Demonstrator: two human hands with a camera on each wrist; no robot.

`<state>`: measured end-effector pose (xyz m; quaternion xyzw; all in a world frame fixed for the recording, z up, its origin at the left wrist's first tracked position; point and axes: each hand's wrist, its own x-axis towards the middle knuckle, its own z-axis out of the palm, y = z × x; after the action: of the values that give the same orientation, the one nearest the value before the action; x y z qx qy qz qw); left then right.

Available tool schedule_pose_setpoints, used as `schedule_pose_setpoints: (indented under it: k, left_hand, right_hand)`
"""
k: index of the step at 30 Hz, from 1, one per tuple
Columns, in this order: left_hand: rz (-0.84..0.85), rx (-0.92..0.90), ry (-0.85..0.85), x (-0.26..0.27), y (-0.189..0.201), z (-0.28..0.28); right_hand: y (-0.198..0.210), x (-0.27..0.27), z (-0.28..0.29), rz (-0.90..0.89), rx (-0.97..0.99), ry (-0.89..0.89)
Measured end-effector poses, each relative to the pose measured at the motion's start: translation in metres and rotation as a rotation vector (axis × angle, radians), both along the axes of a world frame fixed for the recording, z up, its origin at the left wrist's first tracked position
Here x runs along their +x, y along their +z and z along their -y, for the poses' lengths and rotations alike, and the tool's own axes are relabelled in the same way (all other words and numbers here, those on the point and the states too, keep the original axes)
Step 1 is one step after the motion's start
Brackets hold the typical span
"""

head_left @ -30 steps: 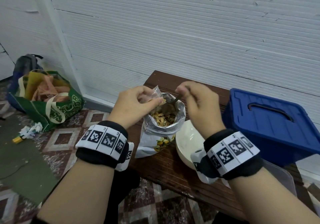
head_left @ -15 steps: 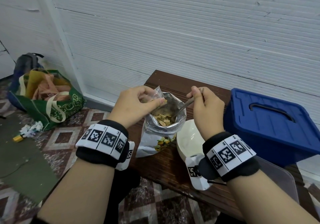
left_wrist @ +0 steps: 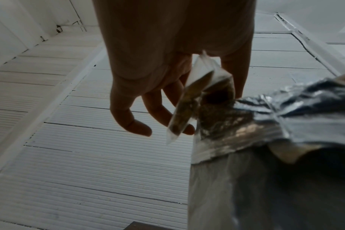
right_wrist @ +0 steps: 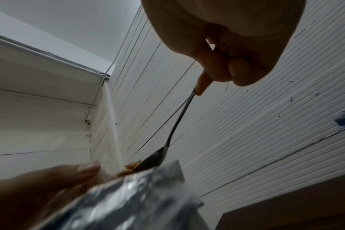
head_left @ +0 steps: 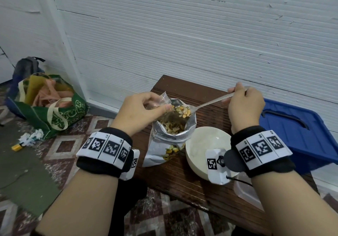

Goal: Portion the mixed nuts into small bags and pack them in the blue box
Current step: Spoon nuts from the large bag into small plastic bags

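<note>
Nearest me, at about six o'clock on the bench [head_left: 182, 177], the white bowl [head_left: 199, 144] is sitting just right of the foil nut pouch [head_left: 172, 135], which is standing upright with its mouth open towards me. Above that mouth my left hand [head_left: 139, 113] is pinching the small bag [head_left: 163, 99] by its rim between thumb and fingertips. In the left wrist view the small bag [left_wrist: 189, 105] is hanging with its long axis roughly vertical, and I am holding its opening turned towards three o'clock. I think there are already some nuts in it, though that view is dim.

My right hand [head_left: 245, 106] is closing on the far end of the spoon [head_left: 210, 102], fingers curled round the handle. The spoon's long axis is running from two o'clock down to nine o'clock, bowl end lowest and loaded with mixed nuts [head_left: 182, 110], which are sitting at the lip of the small bag, just at my left thumb. So the load is lying leftward of my right grip, and my left hand is the nearer one to it. The next move, I judge, calls for a tip towards nine o'clock into the bag's mouth, over the pouch so spills fall back in.

Farther off at three o'clock, the blue box [head_left: 296, 131] is waiting with its lid on, well apart from the bag.
</note>
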<state>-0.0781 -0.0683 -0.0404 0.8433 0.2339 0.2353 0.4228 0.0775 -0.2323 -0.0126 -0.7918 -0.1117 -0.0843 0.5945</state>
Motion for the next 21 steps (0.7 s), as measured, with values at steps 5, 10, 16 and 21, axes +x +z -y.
schedule_pose_setpoints:
  k: [5, 10, 16, 21]
  left_hand:
    - [0.01, -0.01, -0.018, -0.001, 0.0, 0.001]
    - [0.032, 0.009, -0.031, 0.002, 0.0, 0.006]
    - [0.034, -0.006, -0.038, 0.006, -0.001, 0.01]
    - [0.018, -0.014, -0.045, 0.009, 0.0, 0.014]
  right_hand:
    - [0.016, 0.01, 0.0, -0.009, 0.04, -0.01]
    - [0.024, 0.002, -0.01, 0.03, -0.004, 0.056]
    - [0.023, -0.007, -0.024, 0.07, -0.029, 0.123]
    - [0.027, -0.013, -0.03, 0.095, -0.021, 0.173]
